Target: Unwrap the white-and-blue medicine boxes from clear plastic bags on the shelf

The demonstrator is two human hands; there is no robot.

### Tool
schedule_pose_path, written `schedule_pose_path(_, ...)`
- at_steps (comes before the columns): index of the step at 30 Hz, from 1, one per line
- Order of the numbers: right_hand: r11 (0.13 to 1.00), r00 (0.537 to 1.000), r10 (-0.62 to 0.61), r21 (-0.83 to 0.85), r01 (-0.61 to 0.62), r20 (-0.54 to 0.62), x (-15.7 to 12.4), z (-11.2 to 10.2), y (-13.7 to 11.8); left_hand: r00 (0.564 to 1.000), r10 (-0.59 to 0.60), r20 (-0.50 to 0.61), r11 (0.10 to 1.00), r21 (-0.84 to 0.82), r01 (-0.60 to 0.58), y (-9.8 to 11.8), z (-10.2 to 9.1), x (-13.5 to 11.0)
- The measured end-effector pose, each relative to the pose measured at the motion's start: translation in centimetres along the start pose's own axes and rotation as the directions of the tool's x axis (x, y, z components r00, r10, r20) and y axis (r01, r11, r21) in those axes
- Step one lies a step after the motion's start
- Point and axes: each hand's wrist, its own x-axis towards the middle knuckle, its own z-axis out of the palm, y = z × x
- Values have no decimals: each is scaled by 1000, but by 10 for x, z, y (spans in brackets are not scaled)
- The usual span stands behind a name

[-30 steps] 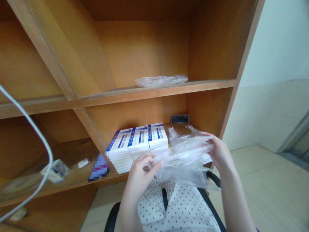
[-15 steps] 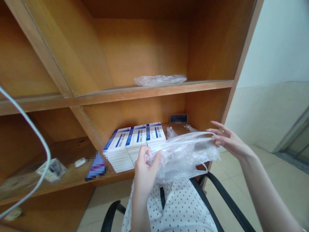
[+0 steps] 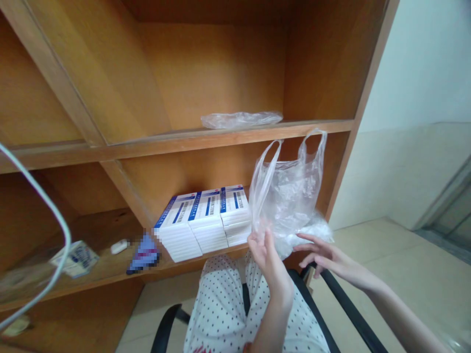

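A clear plastic carrier bag (image 3: 292, 191) stands up in front of the lower shelf, its two loop handles pointing upward. My left hand (image 3: 270, 257) pinches the bag's lower left part between thumb and fingers. Beside the bag's lower right, my right hand (image 3: 327, 260) has its fingers apart and grips nothing; whether the fingertips touch the plastic I cannot tell. Left of the bag, white-and-blue boxes (image 3: 206, 220) are stacked in three columns on the shelf.
Another clear plastic bag (image 3: 241, 120) lies flat on the upper shelf (image 3: 154, 149). A small printed box (image 3: 77, 259), a white object (image 3: 119, 246) and a blurred blue item (image 3: 144, 254) lie at left. A white cable (image 3: 55, 211) hangs in front. Black chair armrests (image 3: 349, 306) flank my lap.
The bag has swung from lying sideways between my hands to upright, handles up. My left hand moved right; my right hand came down and left, releasing the handle end.
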Motion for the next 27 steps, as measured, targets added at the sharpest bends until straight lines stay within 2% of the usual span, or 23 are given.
schedule_pose_path(2, 999, 982, 14, 37, -8, -189, 9, -3, 2, 996, -85, 16, 996, -13, 85, -19, 3, -5)
schedule_pose_path(5, 998, 885, 12, 61, 18, -466, 25, -18, 8, 974, -215, 65, 975, -44, 218, -42, 3, -5)
schedule_pose_path(7, 998, 831, -15, 36, 42, -556, 33, -29, 14, 950, -295, 100, 951, -63, 302, -52, 2, -3)
schedule_pose_path(8, 999, 825, -27, 19, 46, -565, 36, -34, 18, 939, -326, 109, 940, -71, 334, -56, 1, -2)
schedule_pose_path(13, 996, 882, -36, -93, -9, -470, 40, -47, 33, 914, -395, 96, 908, -110, 404, -63, -1, -1)
schedule_pose_path(18, 993, 844, -50, -114, -13, -533, 36, -56, 33, 907, -410, 93, 903, -96, 418, -67, -4, -3)
schedule_pose_path(23, 990, 800, 4, -112, -90, -601, 30, -70, 38, 919, -386, 78, 922, 12, 386, -72, -10, 1)
schedule_pose_path(25, 984, 801, 27, -126, -128, -599, 28, -75, 43, 914, -394, 93, 917, 107, 385, -73, -11, 5)
schedule_pose_path(27, 974, 823, 40, -163, -159, -566, 26, -78, 47, 887, -432, 165, 894, 207, 397, -75, -12, 10)
